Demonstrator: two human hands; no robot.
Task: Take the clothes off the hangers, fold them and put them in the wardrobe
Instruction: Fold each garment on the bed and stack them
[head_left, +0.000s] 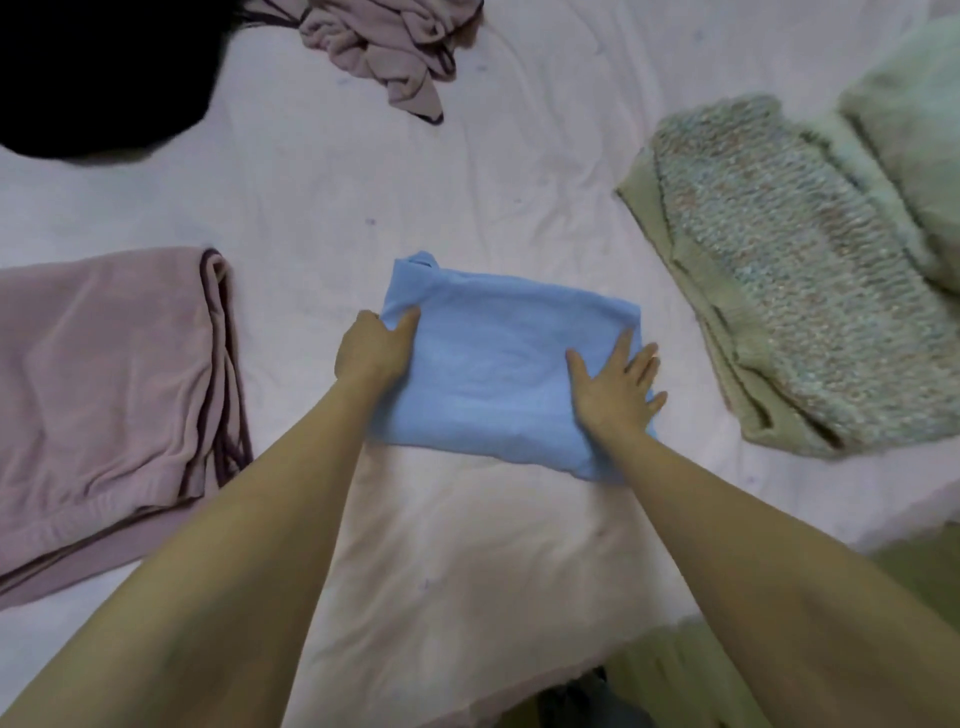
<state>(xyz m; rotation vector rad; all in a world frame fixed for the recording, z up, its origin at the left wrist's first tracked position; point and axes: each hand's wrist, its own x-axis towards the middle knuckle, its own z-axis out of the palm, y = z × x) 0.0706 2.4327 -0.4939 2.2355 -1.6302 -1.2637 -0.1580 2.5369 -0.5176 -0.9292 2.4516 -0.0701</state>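
Now folded blue garment (498, 364) mid-bed on pink sheet (322, 197), long axis left to right between both hands: left hand (371, 348) gripping left edge, thumb on top; right hand (615, 387) flat, fingers spread, pressing right end.

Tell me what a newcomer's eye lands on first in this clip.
A folded blue garment lies mid-bed, the left hand gripping its left edge and the right hand pressed flat on it. A folded mauve garment lies to its left, and a knitted sweater to its right.
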